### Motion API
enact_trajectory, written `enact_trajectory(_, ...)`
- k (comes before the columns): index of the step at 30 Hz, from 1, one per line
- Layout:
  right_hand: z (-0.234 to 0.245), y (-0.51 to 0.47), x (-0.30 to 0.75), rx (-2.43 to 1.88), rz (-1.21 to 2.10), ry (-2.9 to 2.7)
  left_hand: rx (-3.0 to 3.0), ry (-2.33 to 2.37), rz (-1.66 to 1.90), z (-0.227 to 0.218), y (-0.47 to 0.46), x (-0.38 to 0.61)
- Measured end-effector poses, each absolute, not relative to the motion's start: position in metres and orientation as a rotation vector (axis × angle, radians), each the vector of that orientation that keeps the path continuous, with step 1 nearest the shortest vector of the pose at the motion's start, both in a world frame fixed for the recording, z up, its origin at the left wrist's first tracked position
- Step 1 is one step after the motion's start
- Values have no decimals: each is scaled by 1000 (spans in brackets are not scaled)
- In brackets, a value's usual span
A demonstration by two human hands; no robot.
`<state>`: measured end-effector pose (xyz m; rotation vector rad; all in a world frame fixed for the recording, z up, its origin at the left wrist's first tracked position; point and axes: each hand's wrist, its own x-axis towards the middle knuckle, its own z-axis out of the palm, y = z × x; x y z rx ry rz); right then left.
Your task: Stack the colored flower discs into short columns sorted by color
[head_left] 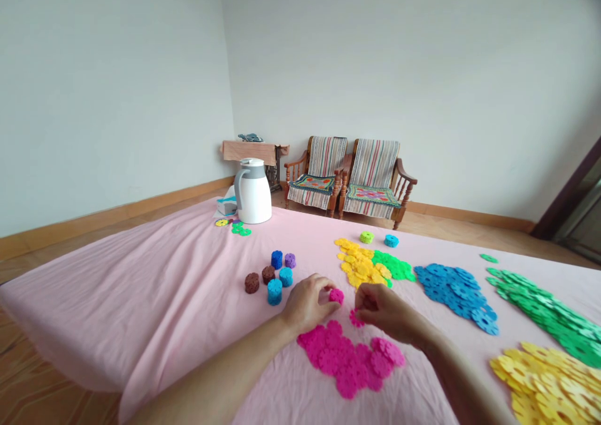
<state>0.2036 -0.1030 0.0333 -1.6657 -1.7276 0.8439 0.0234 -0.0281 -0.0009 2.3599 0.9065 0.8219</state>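
Magenta flower-shaped discs lie in a loose pile on the pink cloth; just beyond, the fingers of the left hand pinch a short magenta stack and those of the right hand pinch a magenta disc, with brown stacks further left

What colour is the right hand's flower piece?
Bright pink; the flower piece shows in the head view.

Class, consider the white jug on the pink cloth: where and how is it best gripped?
Probably by its grey handle, with the left hand coming from the left: the handle bows out on that side, and the white jug stands upright, its rounded body much wider.
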Motion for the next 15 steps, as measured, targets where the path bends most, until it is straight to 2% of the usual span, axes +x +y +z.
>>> enact_trajectory(3,29,-92,194,-1609,783,-1412,2367,905,823,1,-29,23)
enact_trajectory(6,23,-84,184,-1527,865,-1223,2369,915,818,2,-30,23)
enact_trajectory(15,5,-73,178,-1471,857,-1226,2373,934,798,1,-29,23)
